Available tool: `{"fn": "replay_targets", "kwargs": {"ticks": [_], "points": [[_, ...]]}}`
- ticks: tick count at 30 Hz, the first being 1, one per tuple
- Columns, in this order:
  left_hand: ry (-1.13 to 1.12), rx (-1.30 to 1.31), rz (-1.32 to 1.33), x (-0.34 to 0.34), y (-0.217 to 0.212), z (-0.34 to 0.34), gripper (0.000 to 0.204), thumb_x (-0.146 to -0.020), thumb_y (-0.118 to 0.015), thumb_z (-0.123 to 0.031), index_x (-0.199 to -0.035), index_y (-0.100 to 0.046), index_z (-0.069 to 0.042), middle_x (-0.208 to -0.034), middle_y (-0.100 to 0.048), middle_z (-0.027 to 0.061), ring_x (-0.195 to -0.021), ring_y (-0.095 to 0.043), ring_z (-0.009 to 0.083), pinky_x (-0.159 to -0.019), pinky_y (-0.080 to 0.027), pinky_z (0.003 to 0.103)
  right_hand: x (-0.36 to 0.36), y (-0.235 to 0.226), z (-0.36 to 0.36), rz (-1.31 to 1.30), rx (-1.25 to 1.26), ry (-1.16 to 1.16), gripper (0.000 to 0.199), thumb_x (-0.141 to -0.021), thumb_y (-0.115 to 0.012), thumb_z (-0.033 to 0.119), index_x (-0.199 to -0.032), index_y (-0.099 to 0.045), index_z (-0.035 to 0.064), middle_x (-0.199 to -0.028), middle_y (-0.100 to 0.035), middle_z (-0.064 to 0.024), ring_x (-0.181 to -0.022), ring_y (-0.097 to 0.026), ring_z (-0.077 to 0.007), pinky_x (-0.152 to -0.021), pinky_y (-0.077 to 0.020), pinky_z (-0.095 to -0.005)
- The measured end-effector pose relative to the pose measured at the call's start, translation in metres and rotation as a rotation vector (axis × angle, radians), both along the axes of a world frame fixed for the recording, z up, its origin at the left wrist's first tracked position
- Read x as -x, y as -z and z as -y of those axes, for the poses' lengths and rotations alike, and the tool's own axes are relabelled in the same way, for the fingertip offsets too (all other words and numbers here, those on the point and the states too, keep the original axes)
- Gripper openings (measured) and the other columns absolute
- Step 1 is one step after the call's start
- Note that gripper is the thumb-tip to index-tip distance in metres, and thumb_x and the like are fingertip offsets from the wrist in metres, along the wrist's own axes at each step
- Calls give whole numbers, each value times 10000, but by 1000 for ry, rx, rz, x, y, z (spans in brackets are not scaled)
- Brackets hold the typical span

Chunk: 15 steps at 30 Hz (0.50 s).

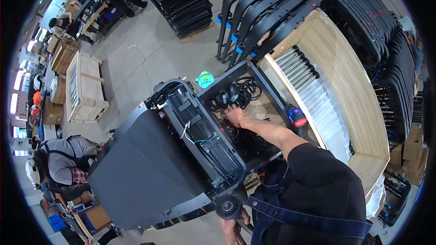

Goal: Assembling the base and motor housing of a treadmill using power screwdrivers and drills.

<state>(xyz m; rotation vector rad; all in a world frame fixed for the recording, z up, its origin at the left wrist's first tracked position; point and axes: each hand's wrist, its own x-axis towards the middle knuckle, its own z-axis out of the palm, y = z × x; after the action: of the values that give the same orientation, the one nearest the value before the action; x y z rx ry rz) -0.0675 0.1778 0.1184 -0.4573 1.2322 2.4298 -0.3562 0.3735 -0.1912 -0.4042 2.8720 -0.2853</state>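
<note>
Nearest the camera, the left hand (234,227) came in at the bottom edge, its fingers curled around a dark bar just under a small black wheel (228,208) at the corner of a big dark grey machine base (150,163). That base lay tilted on its side, with a grille and thin wires showing along its upper edge.

Far to the left, another person in a grey top (63,163) bent over a bench, and a pale wooden crate (84,86) stood on the concrete floor behind.

Right of the base sat an open black bin (268,86) holding bundled black cables (236,93). The right hand (235,115) reached into it, fingertips down among the cables; whether they gripped one could not be told. A red and blue power tool (296,115) rested at the bin's right rim. Beyond it stood a wooden tray (349,77) of silver tubes (309,88), with black frames (272,4) stacked behind.
</note>
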Motion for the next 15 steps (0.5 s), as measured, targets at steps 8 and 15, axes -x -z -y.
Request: {"fn": "replay_targets", "kwargs": {"ticks": [8, 15], "points": [[-45, 212, 198, 9, 27, -27, 425, -1012, -570, -348, -1181, -544, 40, -876, -632, 148, -596, -619, 217, -552, -522, 333, 3, -57, -54, 81, 748, 287, 351, -849, -756, 193, -1161, -711, 38, -986, -717, -100, -888, -689, -279, -783, -546, -429], [92, 252, 78, 46, 32, -43, 358, -1045, -585, -338, -1247, -514, -52, -798, -594, 62, -592, -550, 126, -532, -448, 253, -93, -257, -86, 598, 1313, 257, 353, -1000, -677, 181, -1306, -667, 5, -1009, -667, -26, -798, -603, -88, -735, -506, -251]]}}
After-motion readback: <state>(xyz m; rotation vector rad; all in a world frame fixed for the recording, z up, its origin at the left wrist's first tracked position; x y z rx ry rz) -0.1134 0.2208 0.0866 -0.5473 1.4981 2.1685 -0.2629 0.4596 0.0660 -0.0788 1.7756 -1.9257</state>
